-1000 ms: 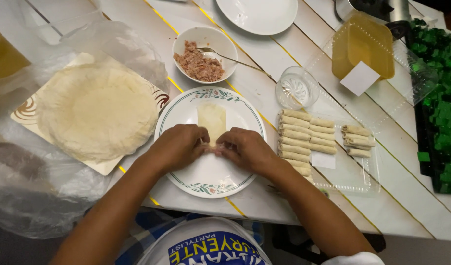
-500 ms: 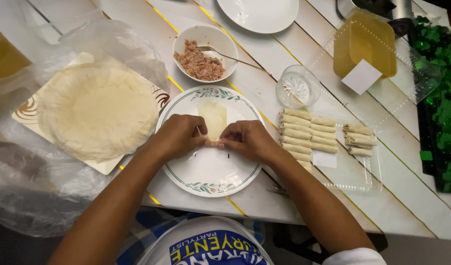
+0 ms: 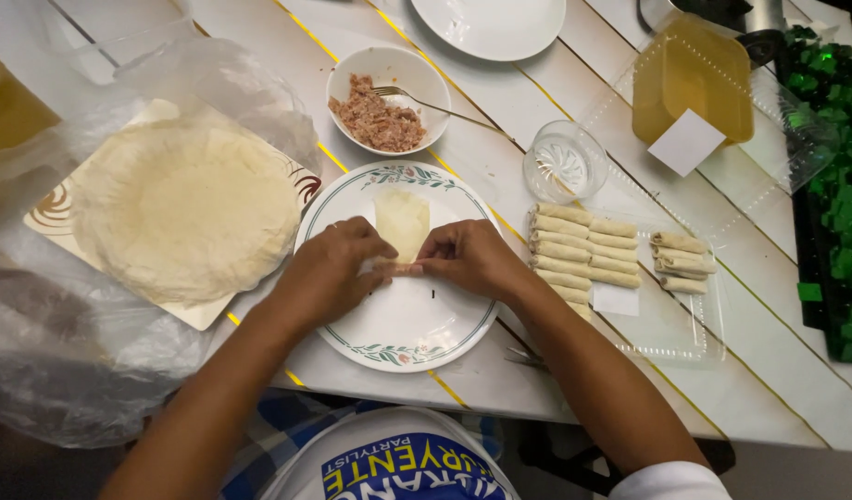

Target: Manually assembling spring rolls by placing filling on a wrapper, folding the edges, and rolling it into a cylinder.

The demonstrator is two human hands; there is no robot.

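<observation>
Hands palm-down over plate [image 3: 389, 319]: left hand [image 3: 329, 268] and right hand [image 3: 468, 259] pinching wrapper [image 3: 401, 222] near edge, forearms converging.

pale wrapper [image 3: 401, 222], half-rolled, flat on plate [image 3: 417, 333]

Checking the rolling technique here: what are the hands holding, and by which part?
Both the left hand and right hand pinch the pale thin wrapper by its near, rolled edge.
</observation>
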